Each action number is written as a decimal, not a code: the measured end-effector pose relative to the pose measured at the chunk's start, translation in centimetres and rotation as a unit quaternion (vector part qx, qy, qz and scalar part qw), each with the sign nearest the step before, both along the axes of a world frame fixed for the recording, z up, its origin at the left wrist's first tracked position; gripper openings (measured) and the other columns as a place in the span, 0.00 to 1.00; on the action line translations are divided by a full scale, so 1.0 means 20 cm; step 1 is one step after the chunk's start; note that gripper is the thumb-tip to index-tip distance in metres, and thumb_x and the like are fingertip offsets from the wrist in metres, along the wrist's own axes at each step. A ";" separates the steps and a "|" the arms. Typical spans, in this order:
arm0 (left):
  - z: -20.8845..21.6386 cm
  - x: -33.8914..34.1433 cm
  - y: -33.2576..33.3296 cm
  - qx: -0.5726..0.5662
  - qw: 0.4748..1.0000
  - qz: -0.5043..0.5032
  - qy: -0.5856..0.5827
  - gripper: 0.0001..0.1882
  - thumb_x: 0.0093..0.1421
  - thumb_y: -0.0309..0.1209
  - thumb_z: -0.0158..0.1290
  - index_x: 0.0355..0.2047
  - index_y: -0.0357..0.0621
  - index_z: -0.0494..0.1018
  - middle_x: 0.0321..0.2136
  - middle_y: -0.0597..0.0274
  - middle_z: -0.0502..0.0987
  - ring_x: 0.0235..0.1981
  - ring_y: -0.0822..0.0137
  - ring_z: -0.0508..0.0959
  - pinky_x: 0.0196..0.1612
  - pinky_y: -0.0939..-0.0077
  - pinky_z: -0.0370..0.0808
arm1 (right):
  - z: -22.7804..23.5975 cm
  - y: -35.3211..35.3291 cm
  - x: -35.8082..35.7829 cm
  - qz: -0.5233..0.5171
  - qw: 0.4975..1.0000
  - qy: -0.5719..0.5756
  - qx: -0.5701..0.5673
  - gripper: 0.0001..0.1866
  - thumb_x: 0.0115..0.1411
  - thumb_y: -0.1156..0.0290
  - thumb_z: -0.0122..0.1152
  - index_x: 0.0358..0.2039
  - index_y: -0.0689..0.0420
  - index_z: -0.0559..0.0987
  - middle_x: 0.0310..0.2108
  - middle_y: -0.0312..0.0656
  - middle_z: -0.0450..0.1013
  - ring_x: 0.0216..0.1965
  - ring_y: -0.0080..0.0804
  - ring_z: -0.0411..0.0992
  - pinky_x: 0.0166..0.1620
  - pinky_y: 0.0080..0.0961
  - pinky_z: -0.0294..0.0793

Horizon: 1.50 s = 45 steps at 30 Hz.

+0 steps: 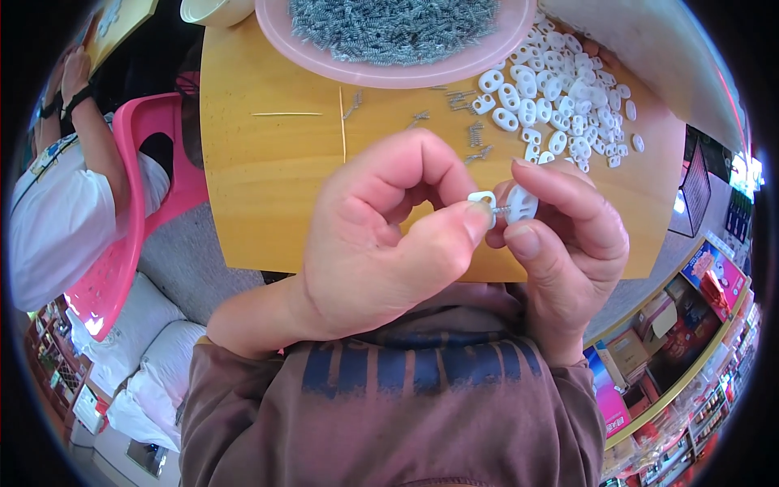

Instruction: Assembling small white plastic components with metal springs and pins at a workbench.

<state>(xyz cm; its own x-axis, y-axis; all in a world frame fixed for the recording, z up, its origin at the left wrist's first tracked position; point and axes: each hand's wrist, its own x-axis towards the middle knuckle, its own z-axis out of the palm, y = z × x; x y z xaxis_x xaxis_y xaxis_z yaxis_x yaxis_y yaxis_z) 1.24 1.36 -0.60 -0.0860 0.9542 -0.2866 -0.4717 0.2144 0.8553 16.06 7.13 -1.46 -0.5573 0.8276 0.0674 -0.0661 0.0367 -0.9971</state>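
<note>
Over the near edge of the table, my left hand (381, 252) pinches a small white plastic piece with a hole (484, 197) between thumb and forefinger. Facing it, my right hand (576, 235) holds a rounded white plastic piece with slots (522, 204) between thumb and fingers. A thin metal spring (501, 210) bridges the small gap between the two pieces. My fingertips cover part of both pieces, so how the spring sits at each end cannot be made out.
A pink basin (373, 77) full of small springs (398, 28) stands at the table's far side. White plastic pieces (560, 105) lie heaped at the far right. Loose springs (476, 134) and two thin sticks (342, 130) rest on the wooden table (251, 187). A person (89, 178) sits left on a pink chair (130, 162).
</note>
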 end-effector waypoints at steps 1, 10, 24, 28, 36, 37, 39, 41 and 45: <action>0.00 0.00 0.00 0.000 1.000 0.001 -0.001 0.04 0.51 0.25 0.46 0.24 0.40 0.63 0.25 0.63 0.66 0.25 0.77 0.65 0.30 0.84 0.63 | 0.00 0.00 0.00 -0.006 1.000 -0.004 -0.005 0.17 0.48 0.74 0.59 0.39 0.67 0.72 0.28 0.42 0.67 0.27 0.24 0.67 0.28 0.15 0.68; -0.02 0.00 0.00 -0.012 1.000 -0.008 -0.013 0.03 0.52 0.25 0.46 0.24 0.40 0.63 0.25 0.63 0.67 0.24 0.78 0.65 0.30 0.85 0.63 | 0.01 -0.01 0.01 0.000 1.000 -0.019 -0.004 0.17 0.47 0.78 0.59 0.39 0.68 0.72 0.29 0.42 0.67 0.27 0.24 0.67 0.30 0.15 0.68; -0.01 0.00 -0.02 -0.030 0.998 -0.001 -0.048 0.02 0.52 0.22 0.47 0.26 0.39 0.65 0.23 0.70 0.67 0.23 0.82 0.65 0.27 0.89 0.63 | 0.04 0.02 0.02 0.019 0.999 -0.008 0.047 0.20 0.41 0.81 0.63 0.38 0.68 0.73 0.31 0.43 0.70 0.31 0.26 0.67 0.35 0.18 0.66; -0.01 0.00 -0.01 -0.025 0.999 -0.002 -0.041 0.02 0.52 0.22 0.47 0.26 0.39 0.65 0.24 0.68 0.67 0.24 0.81 0.66 0.28 0.89 0.64 | 0.04 0.02 0.01 0.023 0.998 0.000 0.061 0.19 0.42 0.81 0.63 0.38 0.68 0.74 0.28 0.42 0.70 0.29 0.25 0.67 0.33 0.18 0.66; -0.01 0.00 -0.02 -0.013 0.999 -0.012 -0.030 0.03 0.52 0.23 0.48 0.26 0.38 0.65 0.25 0.67 0.67 0.24 0.80 0.66 0.29 0.88 0.64 | 0.03 0.02 0.01 0.011 0.995 0.006 0.095 0.18 0.42 0.81 0.62 0.38 0.67 0.74 0.28 0.42 0.71 0.27 0.24 0.67 0.30 0.18 0.65; -0.01 0.01 -0.02 -0.012 0.999 -0.013 -0.029 0.03 0.52 0.23 0.48 0.26 0.38 0.65 0.25 0.67 0.67 0.24 0.80 0.66 0.29 0.88 0.64 | 0.03 0.02 0.01 0.012 0.995 0.007 0.097 0.18 0.42 0.81 0.62 0.38 0.67 0.74 0.28 0.42 0.71 0.27 0.24 0.67 0.30 0.18 0.65; 0.00 0.01 -0.02 -0.018 0.999 -0.005 -0.037 0.03 0.52 0.23 0.48 0.26 0.38 0.65 0.25 0.66 0.67 0.25 0.80 0.67 0.30 0.88 0.64 | 0.04 0.03 0.02 0.020 0.995 0.004 0.102 0.18 0.42 0.81 0.62 0.38 0.67 0.74 0.28 0.42 0.71 0.27 0.25 0.67 0.29 0.18 0.65; 0.00 0.01 -0.02 -0.009 0.999 -0.007 -0.033 0.03 0.52 0.23 0.47 0.26 0.38 0.65 0.25 0.66 0.67 0.25 0.80 0.67 0.30 0.87 0.64 | 0.04 0.04 0.02 0.027 0.994 -0.001 0.107 0.18 0.42 0.81 0.62 0.38 0.67 0.74 0.28 0.42 0.71 0.26 0.25 0.67 0.29 0.18 0.65; 0.00 0.02 -0.01 0.003 0.999 -0.002 -0.032 0.03 0.52 0.22 0.47 0.26 0.38 0.65 0.26 0.65 0.67 0.25 0.79 0.67 0.30 0.87 0.65 | 0.03 0.04 0.02 0.031 0.991 0.014 0.133 0.18 0.43 0.81 0.61 0.38 0.67 0.74 0.27 0.42 0.71 0.26 0.26 0.67 0.29 0.18 0.65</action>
